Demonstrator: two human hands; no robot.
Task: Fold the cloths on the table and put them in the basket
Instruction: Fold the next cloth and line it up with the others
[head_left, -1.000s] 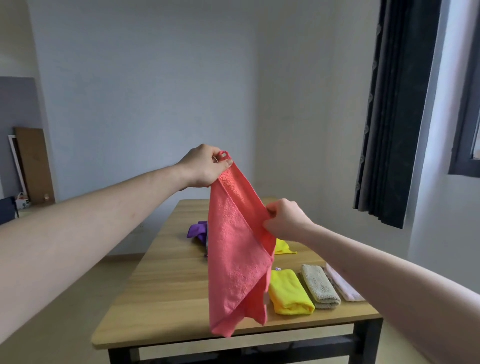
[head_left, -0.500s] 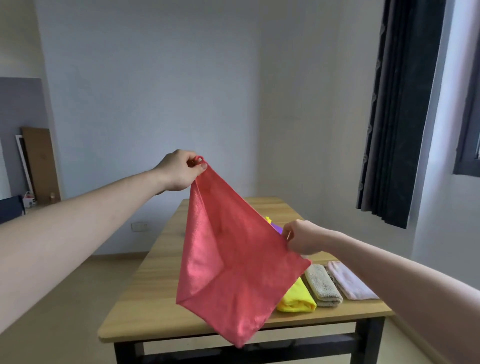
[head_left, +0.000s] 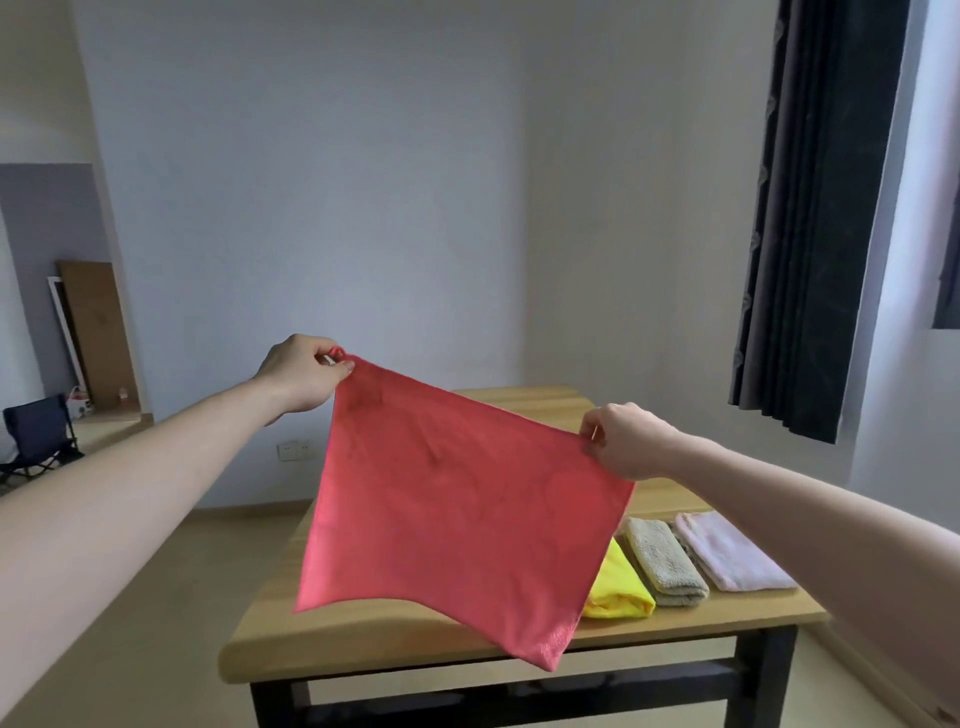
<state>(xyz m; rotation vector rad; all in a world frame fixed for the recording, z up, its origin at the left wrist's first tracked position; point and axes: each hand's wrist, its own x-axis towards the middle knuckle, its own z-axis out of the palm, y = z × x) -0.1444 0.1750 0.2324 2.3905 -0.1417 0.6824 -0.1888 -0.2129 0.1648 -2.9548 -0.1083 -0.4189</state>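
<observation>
Hands pinch the red cloth (head_left: 457, 499) spread above the table (head_left: 363, 644); left hand (head_left: 304, 376) higher; right hand (head_left: 626, 441) lower.

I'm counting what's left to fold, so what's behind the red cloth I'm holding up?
Behind the red cloth, the wooden table shows, and part of a folded yellow cloth sticks out beside it. The tabletop's middle is covered, so anything there can't be seen.

A thin, matt coral-red square cloth (head_left: 457, 509) is showing a fine, faintly embossed weave. The light wooden table (head_left: 363, 644) is looking smooth and satin, on matt black metal legs. A folded beige terry towel (head_left: 665, 564) is looking nubbly, a folded pale pink cloth (head_left: 727, 556) soft and ribbed, a bright yellow cloth (head_left: 618, 590) smooth.
</observation>
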